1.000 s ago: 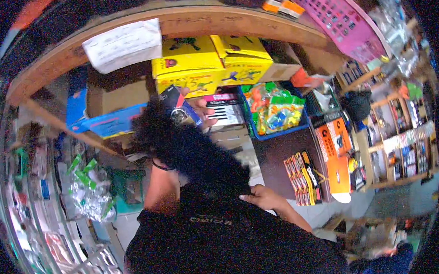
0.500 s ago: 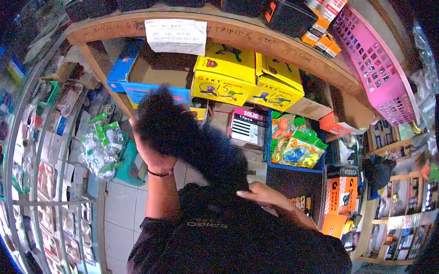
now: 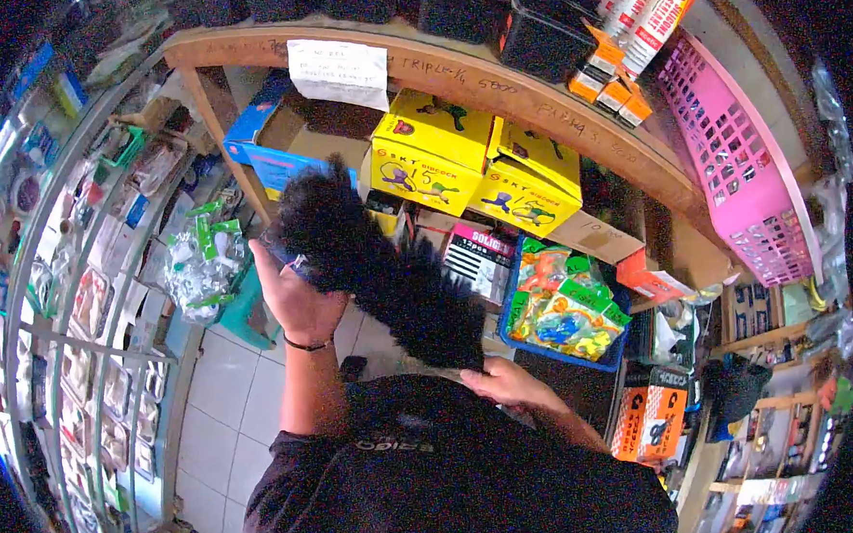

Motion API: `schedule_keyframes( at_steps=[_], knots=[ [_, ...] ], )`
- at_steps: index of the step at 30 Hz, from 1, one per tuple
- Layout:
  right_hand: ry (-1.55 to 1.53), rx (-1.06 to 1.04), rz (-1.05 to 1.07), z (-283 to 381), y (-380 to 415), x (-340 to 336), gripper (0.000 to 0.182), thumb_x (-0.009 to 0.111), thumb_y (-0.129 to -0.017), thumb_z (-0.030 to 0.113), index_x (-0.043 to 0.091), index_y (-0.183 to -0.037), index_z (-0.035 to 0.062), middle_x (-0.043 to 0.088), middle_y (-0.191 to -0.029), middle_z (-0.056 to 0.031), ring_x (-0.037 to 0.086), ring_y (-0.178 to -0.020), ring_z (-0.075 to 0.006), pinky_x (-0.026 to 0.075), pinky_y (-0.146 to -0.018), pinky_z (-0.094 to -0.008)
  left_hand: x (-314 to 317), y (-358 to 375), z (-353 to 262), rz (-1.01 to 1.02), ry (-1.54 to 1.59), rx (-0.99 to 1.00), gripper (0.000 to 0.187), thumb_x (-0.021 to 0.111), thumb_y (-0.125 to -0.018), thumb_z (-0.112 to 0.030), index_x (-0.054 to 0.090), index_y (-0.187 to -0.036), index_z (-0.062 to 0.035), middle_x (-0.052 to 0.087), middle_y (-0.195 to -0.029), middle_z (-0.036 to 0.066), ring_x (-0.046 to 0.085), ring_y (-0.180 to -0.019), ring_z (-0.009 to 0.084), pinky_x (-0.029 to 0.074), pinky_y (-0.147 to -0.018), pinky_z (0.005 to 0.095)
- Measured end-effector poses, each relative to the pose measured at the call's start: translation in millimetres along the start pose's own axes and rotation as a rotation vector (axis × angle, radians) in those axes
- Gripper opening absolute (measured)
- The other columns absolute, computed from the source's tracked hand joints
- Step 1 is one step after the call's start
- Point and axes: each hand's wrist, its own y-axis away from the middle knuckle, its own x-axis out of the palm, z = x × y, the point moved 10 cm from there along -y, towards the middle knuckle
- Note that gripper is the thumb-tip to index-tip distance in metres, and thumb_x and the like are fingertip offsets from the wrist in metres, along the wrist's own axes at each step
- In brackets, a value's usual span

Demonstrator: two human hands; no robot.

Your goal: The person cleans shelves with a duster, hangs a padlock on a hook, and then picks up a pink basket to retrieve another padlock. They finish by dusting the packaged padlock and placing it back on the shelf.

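A black feather duster (image 3: pixel 409 301) slants across in front of my chest, its fluffy plumes spreading from upper left to lower right. My left hand (image 3: pixel 301 300), with a dark band at the wrist, grips its upper end; one digit points up beside the plumes and the other fingers are partly hidden. A small bluish-white patch shows by that hand. At the lower end, my right hand (image 3: pixel 506 382) is closed on the duster, thumb uppermost. Just beyond the plumes stand yellow bidcock boxes (image 3: pixel 426 160) and a blue open carton (image 3: pixel 291 167) on a wooden shelf (image 3: pixel 494 87).
Right of the duster sit a blue tray (image 3: pixel 605 358) of bagged colourful parts and a black-and-pink box (image 3: pixel 479 259). A pink basket (image 3: pixel 744 168) and sealant tubes (image 3: pixel 650 13) are higher up. Glass-fronted shelving (image 3: pixel 95 380) lines the left side, above white floor tiles (image 3: pixel 217 403).
The view has shifted slightly, so the shelf contents sit a little differently. Both hands keep hold of the duster, and its upper end has moved slightly to the right in view.
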Motion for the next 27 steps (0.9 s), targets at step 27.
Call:
schedule_keyframes(
  at_steps=[27],
  knots=[
    [0.547, -0.244, 0.368, 43.4, -25.0, 56.7, 0.042, 0.053, -0.080, 0.040, 0.058, -0.062, 0.0017, 0.054, -0.053, -0.0114, 0.050, -0.047, -0.0175, 0.037, -0.047, -0.0376, 66.7, 104.8, -77.8, 0.287, -0.444, 0.287, 0.080, 0.024, -0.077, -0.066, 0.031, -0.125, -0.0026, 0.050, -0.105, 0.022, 0.051, -0.093, 0.0406, 0.039, -0.083, 0.0517]
  ],
)
